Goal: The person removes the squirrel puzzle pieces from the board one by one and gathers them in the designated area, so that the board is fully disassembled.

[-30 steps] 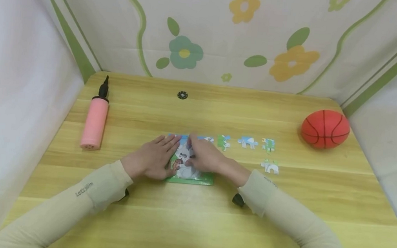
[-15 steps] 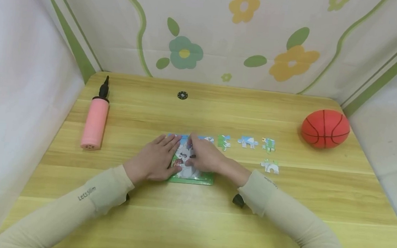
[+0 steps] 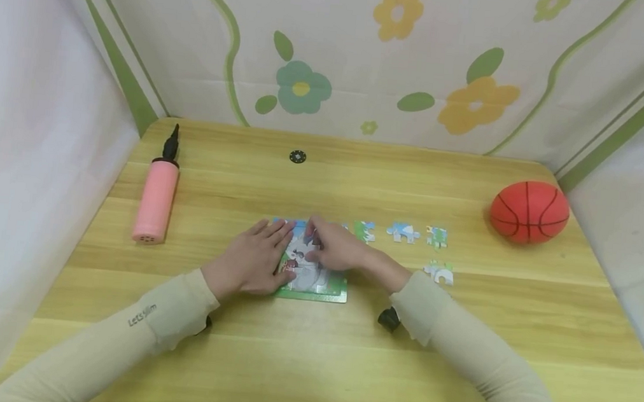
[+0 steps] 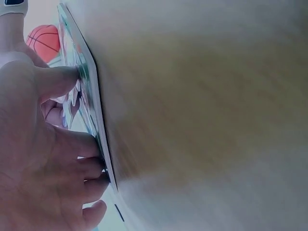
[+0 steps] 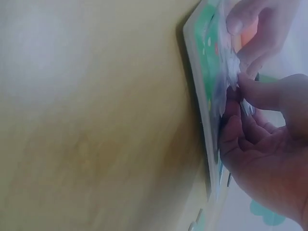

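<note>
A jigsaw puzzle in a green-edged tray (image 3: pixel 319 296) lies at mid-table, showing a grey cartoon animal. My left hand (image 3: pixel 250 257) rests over its left side, fingers straight, with the thumb on the picture. In the left wrist view the fingertips (image 4: pixel 98 180) sit right at the tray's edge. My right hand (image 3: pixel 342 247) is over the puzzle's upper right part, covering it in the head view. Between its thumb and fingers it pinches a puzzle piece (image 5: pixel 247 107), tilted up from the picture and mostly hidden by the fingers.
Several loose puzzle pieces (image 3: pixel 403 232) lie right of the tray. A pink hand pump (image 3: pixel 157 202) lies at the left, a black poker chip (image 3: pixel 298 157) at the back, and a red toy basketball (image 3: pixel 530 212) at the right. A flowered curtain (image 3: pixel 357 57) hangs behind.
My left hand first shifted slightly right, its thumb coming onto the picture, then stayed. My right hand has lifted a little, and the piece in its fingers is tilted up. The head view has shifted slightly.
</note>
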`<state>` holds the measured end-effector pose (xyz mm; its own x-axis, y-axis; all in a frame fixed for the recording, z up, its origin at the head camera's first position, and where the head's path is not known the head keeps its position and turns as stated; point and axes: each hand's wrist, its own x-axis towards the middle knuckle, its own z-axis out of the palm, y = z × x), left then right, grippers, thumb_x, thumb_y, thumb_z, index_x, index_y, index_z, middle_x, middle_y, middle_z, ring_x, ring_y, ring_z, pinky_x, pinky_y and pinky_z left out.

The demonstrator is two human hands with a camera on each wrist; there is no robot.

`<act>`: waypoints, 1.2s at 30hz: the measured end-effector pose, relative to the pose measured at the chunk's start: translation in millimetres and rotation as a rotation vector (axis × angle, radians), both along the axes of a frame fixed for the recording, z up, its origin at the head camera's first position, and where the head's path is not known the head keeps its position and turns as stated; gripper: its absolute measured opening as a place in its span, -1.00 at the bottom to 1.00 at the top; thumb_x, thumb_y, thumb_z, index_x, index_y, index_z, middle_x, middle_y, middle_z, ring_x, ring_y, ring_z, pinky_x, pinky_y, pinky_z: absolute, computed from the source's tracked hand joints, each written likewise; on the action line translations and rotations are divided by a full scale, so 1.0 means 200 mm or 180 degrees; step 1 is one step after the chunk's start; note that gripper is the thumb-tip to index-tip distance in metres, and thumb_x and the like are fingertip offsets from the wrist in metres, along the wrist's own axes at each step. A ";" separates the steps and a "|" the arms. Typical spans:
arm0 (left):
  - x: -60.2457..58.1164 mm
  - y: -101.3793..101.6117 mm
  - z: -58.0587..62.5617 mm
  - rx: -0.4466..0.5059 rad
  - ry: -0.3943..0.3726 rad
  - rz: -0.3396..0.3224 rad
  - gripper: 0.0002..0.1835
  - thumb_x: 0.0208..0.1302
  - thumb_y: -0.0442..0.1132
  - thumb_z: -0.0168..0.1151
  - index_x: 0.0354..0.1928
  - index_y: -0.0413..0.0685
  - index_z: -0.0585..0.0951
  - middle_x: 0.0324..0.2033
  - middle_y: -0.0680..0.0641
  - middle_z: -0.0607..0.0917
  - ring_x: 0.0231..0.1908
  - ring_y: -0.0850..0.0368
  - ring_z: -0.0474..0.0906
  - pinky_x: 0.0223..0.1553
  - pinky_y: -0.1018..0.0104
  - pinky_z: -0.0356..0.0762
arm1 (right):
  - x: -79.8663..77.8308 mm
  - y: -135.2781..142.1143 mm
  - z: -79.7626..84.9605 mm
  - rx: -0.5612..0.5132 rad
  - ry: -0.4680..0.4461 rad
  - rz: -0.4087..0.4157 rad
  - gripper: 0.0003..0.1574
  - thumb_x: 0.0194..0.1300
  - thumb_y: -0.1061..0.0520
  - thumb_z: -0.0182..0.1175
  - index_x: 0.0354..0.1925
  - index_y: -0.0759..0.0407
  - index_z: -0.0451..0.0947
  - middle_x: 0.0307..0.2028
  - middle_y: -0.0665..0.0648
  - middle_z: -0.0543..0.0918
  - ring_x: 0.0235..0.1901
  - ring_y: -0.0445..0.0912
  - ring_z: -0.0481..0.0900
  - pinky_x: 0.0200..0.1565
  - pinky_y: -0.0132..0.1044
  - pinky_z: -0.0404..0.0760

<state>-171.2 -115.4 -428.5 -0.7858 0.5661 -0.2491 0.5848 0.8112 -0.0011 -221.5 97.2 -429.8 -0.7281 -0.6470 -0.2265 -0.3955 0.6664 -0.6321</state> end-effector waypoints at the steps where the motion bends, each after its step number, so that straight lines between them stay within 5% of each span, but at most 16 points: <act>1: 0.00 0.00 0.00 0.0000 -0.0011 0.0006 -0.07 0.51 0.34 -0.11 0.59 -0.28 0.17 0.65 -0.20 0.10 0.66 -0.16 0.05 0.70 -0.11 0.01 | 0.00 0.00 0.00 -0.0007 -0.0014 0.0006 -0.58 0.40 0.16 0.33 0.11 0.18 0.39 -0.23 0.16 0.66 -0.35 -0.11 0.56 -0.28 -0.38 0.57; 8: 0.00 0.01 0.00 0.0004 0.0075 0.0015 -0.05 0.51 0.38 -0.14 0.57 -0.30 0.21 0.63 -0.22 0.16 0.65 -0.18 0.08 0.69 -0.13 0.03 | 0.00 0.00 0.00 -0.0003 0.0024 0.0016 -0.56 0.38 0.15 0.35 0.12 0.18 0.40 -0.27 0.11 0.62 -0.38 -0.11 0.52 -0.31 -0.38 0.55; 22: 0.01 0.03 -0.01 -0.0117 0.0132 0.0045 -0.05 0.49 0.39 -0.12 0.57 -0.27 0.23 0.62 -0.21 0.19 0.64 -0.18 0.13 0.69 -0.15 0.03 | -0.03 0.01 0.00 -0.0176 -0.0211 0.0045 -0.60 0.38 0.21 0.32 0.08 0.16 0.38 -0.06 0.22 0.69 -0.16 -0.01 0.65 -0.05 -0.25 0.69; 28: 0.00 0.04 0.00 -0.0110 0.0088 0.0059 -0.04 0.48 0.39 -0.10 0.57 -0.28 0.22 0.63 -0.20 0.18 0.64 -0.18 0.13 0.69 -0.16 0.03 | -0.03 0.01 0.01 -0.0133 -0.0189 0.0069 -0.60 0.38 0.19 0.32 0.08 0.17 0.38 -0.11 0.20 0.69 -0.23 -0.05 0.62 -0.16 -0.32 0.64; 36: -0.01 0.05 0.01 -0.0103 0.0085 0.0054 -0.03 0.46 0.39 -0.08 0.56 -0.30 0.25 0.61 -0.22 0.22 0.63 -0.18 0.16 0.68 -0.15 0.07 | 0.00 0.01 0.02 -0.0038 0.0005 0.0295 -0.34 0.23 0.22 0.46 0.21 0.21 0.40 -0.10 0.16 0.67 -0.28 -0.13 0.59 -0.17 -0.38 0.62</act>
